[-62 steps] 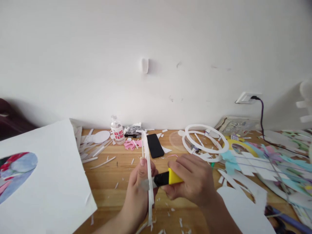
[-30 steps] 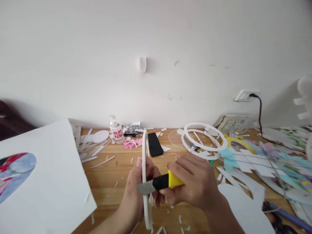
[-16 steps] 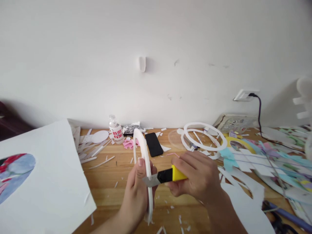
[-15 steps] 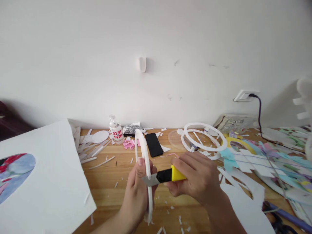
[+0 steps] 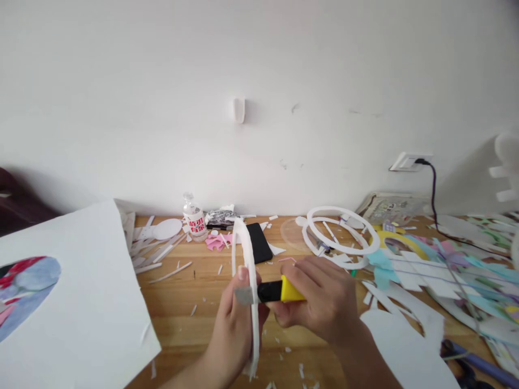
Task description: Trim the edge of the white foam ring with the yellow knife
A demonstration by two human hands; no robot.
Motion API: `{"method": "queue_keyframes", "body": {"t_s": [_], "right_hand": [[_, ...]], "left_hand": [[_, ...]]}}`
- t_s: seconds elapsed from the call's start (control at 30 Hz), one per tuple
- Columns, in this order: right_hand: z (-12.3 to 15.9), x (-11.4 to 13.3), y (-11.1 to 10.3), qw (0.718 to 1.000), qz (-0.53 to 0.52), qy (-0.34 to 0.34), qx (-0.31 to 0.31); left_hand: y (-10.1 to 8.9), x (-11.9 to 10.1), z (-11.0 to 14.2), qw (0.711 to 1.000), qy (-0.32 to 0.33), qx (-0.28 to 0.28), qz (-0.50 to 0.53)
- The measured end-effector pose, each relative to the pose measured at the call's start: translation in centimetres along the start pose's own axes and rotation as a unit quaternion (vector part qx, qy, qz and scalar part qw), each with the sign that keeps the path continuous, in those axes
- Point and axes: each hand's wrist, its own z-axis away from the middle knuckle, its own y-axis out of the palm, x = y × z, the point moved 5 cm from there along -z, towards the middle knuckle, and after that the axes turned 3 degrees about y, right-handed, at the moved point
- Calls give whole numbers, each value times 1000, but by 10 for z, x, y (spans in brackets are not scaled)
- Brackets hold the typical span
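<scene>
My left hand (image 5: 233, 329) is closed around a white foam ring (image 5: 246, 246), which stands on edge with its thumb side toward me. In my right hand (image 5: 320, 302) is a yellow and black utility knife (image 5: 291, 289), its handle wrapped by the fingers. The knife's blade (image 5: 243, 295) lies across the ring's edge just by my left thumb and looks slightly blurred. Part of the ring is hidden behind my left fingers.
White board with a painted circle (image 5: 117, 259) lies left. Behind stand a bottle (image 5: 195, 219) and a black phone (image 5: 259, 243). More white rings (image 5: 312, 216), coloured cutouts (image 5: 413, 265) and dark-handled scissors (image 5: 466, 373) lie right. Scraps dot the wooden table (image 5: 182, 308).
The ring and my left hand have shifted slightly right and down in view. My right hand has drawn a little left, and the blade sits higher along the ring, nearer the thumb.
</scene>
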Motion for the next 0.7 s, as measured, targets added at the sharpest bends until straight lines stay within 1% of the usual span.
{"method": "queue_keyframes", "body": {"t_s": [0.13,0.2,0.3,0.37,0.47,0.53,0.6,0.67,0.7], "right_hand": [[1,-5,-2,1000,21,-14,-9],[1,-7,-2,1000,21,-4,-9],[2,-8,-1,1000,-2,8,-7],[2,-9,-1,1000,-3,0,-12],[3,-14,-3,1000,24,3,-19],[2,-15,-4,999,29,5,-16],[2,-14,-7,1000,18,-5,-19],[1,-11,-10,1000,9,-7,-24],[0,-9,-11,1000,8,-7,-26]], "left_hand": [[5,0,0,999,-9,37,0],[6,2,0,999,-1,43,24],[5,10,1,999,5,34,36],[5,17,2,998,-1,46,31],[6,21,3,997,-7,75,30],[5,20,3,996,-8,91,19],[6,13,1,993,-15,119,21],[9,3,-1,989,-26,136,52],[10,-3,-2,988,-31,131,76]]}}
